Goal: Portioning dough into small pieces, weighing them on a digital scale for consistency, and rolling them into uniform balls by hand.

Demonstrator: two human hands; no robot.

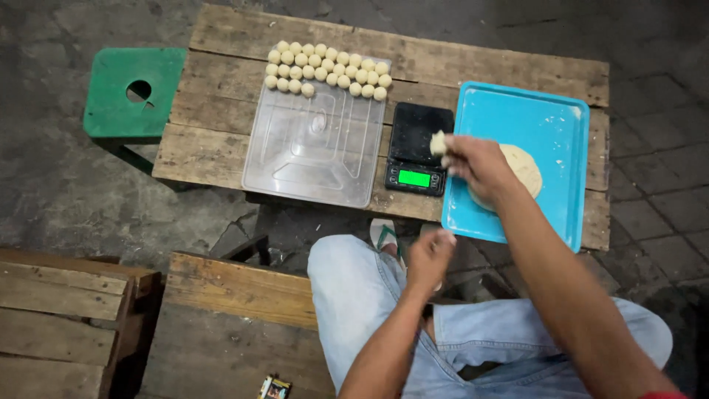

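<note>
we see the right hand [476,161] raised over the low wooden plank counter [221,140], its fingers [452,151] pinched closed around a small pale lump of dough [439,142]. the lump hangs above the right edge of the black digital kitchen scale [419,148], whose green screen is lit, and just beside the left rim of the turquoise rectangular plastic tray [550,122]. on that tray, partly hidden behind the right hand, lies a large flat mound of pale dough [524,168].

the left hand [430,258] hovers lower, off the counter's near edge and above the knees in light blue jeans [354,295]. its fingers are loosely curled and we see nothing held in them.

left of the scale sits a clear plastic rectangular lid [314,148], turned flat on the counter. along its far edge three rows of small round dough balls [329,68] sit touching one another.

a green square plastic stool [129,92] with a round hole stands on the dark floor beside the counter's left end. weathered wooden benches [221,325] lie near the person's left leg.
</note>
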